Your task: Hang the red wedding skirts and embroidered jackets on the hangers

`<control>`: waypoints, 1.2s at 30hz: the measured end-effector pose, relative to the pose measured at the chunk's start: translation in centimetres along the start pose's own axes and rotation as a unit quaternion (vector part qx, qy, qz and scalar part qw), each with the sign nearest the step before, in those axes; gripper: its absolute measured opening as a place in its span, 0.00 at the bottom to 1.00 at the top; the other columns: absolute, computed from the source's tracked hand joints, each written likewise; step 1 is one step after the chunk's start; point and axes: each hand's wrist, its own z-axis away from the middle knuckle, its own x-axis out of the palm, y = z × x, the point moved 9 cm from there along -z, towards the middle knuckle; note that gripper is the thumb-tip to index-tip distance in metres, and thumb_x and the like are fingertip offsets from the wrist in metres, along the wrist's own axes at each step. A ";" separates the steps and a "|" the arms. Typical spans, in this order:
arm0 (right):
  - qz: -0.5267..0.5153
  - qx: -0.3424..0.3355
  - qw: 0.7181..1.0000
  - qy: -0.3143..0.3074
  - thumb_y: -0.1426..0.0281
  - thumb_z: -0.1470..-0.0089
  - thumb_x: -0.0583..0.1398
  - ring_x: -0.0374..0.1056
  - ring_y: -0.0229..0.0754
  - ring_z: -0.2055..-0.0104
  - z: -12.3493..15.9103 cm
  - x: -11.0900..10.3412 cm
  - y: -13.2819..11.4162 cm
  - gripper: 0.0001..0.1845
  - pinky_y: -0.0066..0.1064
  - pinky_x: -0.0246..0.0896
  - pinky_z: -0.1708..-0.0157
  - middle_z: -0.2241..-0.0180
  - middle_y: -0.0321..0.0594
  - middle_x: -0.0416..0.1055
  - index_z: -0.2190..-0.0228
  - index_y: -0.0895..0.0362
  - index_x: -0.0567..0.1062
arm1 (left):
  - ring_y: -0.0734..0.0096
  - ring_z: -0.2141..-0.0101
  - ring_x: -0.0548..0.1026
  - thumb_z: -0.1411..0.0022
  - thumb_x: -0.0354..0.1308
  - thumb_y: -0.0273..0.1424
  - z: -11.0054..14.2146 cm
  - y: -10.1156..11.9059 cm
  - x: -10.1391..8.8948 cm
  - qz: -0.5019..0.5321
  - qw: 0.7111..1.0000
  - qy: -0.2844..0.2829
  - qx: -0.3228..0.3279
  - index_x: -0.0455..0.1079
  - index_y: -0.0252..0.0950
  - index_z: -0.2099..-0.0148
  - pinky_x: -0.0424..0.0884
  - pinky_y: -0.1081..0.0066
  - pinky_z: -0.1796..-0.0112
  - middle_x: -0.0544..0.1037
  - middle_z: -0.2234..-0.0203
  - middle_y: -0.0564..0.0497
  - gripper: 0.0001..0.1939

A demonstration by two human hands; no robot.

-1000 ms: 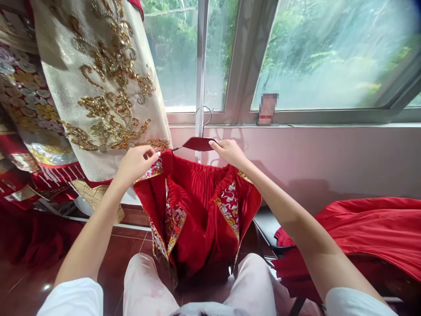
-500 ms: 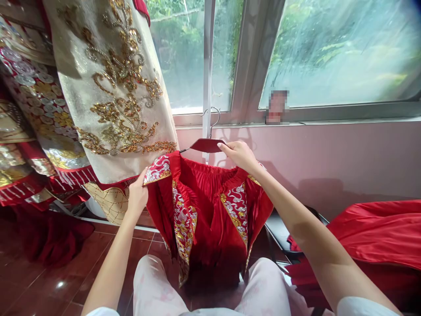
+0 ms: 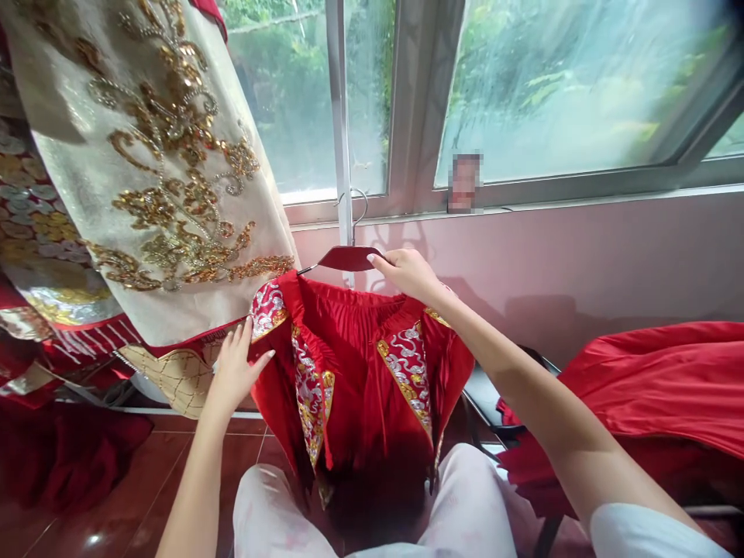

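A red pleated garment point(image 3: 354, 372) with silver and gold embroidered panels hangs in front of me from a hanger point(image 3: 347, 258) with a dark red middle plate and a metal hook. My right hand point(image 3: 407, 273) grips the hanger at the plate's right end, thumb on top. At the garment's left shoulder, my left hand point(image 3: 235, 368) is open, thumb and fingers apart, beside the embroidered edge. The garment's lower part falls into shadow between my knees.
A cream garment with gold sequins point(image 3: 168, 170) hangs at the left, beside other ornate costumes. White upright pole point(image 3: 342, 101) stands before the window. Red cloth point(image 3: 663, 380) lies over a chair at the right. Dark red fabric point(image 3: 75, 457) rests on the tiled floor.
My left hand has let go of the garment's left shoulder and opened. My right hand stays on the hanger. The view has shifted slightly right.
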 end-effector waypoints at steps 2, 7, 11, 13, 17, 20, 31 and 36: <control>-0.034 -0.023 0.999 -0.026 0.55 0.41 0.52 0.54 0.33 0.79 0.1 -0.1 0.1 0.26 0.29 0.44 0.76 0.83 0.35 0.61 0.84 0.57 0.62 | 0.42 0.36 0.53 0.42 0.53 0.49 -1.6 2.4 -2.9 -0.014 0.999 0.029 0.017 0.59 0.32 0.35 0.52 0.45 0.39 0.59 0.36 0.35 0.38; -0.134 -0.100 0.982 -0.083 0.53 0.46 0.57 0.65 0.37 0.69 1.0 -2.4 1.7 0.22 0.27 0.57 0.69 0.69 0.41 0.74 0.71 0.59 0.77 | 0.54 0.41 0.64 0.40 0.50 0.48 -7.4 10.3 -7.5 0.056 0.986 0.022 0.155 0.66 0.36 0.41 0.56 0.55 0.40 0.69 0.42 0.41 0.30; -0.182 -0.051 0.970 -0.153 0.51 0.49 0.60 0.68 0.39 0.70 2.3 -2.5 5.2 0.23 0.28 0.60 0.70 0.70 0.40 0.76 0.67 0.59 0.80 | 0.60 0.58 0.75 0.43 0.53 0.51 -10.9 11.5 -2.5 0.144 0.954 -0.201 0.168 0.72 0.35 0.51 0.70 0.65 0.55 0.78 0.57 0.45 0.28; -0.226 -0.024 0.963 -0.142 0.51 0.52 0.63 0.71 0.42 0.69 2.5 -2.4 6.8 0.24 0.29 0.63 0.70 0.68 0.40 0.78 0.64 0.58 0.81 | 0.64 0.67 0.74 0.44 0.53 0.52 -11.4 11.0 -0.4 0.169 0.940 -0.250 0.159 0.74 0.33 0.59 0.70 0.69 0.64 0.78 0.66 0.48 0.27; -0.283 0.007 0.957 -0.063 0.50 0.57 0.65 0.72 0.44 0.70 2.0 -2.2 8.9 0.25 0.30 0.65 0.73 0.70 0.42 0.78 0.68 0.59 0.82 | 0.69 0.72 0.67 0.43 0.49 0.52 -11.6 10.3 -0.3 0.211 0.948 -0.167 0.172 0.69 0.34 0.70 0.64 0.73 0.68 0.73 0.75 0.52 0.25; -0.320 0.017 0.947 0.007 0.49 0.58 0.65 0.70 0.41 0.74 1.8 -2.3 9.5 0.24 0.28 0.63 0.76 0.75 0.40 0.77 0.72 0.59 0.81 | 0.73 0.76 0.61 0.41 0.45 0.51 -11.3 9.7 -1.0 0.208 0.962 -0.086 0.155 0.60 0.36 0.78 0.59 0.73 0.71 0.63 0.82 0.55 0.25; -0.406 0.029 0.904 0.130 0.52 0.58 0.65 0.69 0.40 0.74 3.4 -2.4 10.0 0.21 0.30 0.64 0.73 0.75 0.41 0.76 0.73 0.58 0.80 | 0.60 0.58 0.75 0.36 0.42 0.47 -8.2 8.2 -2.4 0.172 0.965 0.163 0.110 0.73 0.34 0.56 0.68 0.67 0.56 0.79 0.62 0.44 0.26; -0.371 0.035 0.921 0.113 0.53 0.57 0.64 0.71 0.43 0.71 3.3 -2.3 9.7 0.21 0.31 0.65 0.71 0.73 0.42 0.77 0.71 0.58 0.80 | 0.55 0.41 0.64 0.37 0.44 0.47 -6.2 10.7 -1.9 0.024 0.970 0.146 0.191 0.61 0.32 0.37 0.57 0.60 0.41 0.69 0.42 0.39 0.33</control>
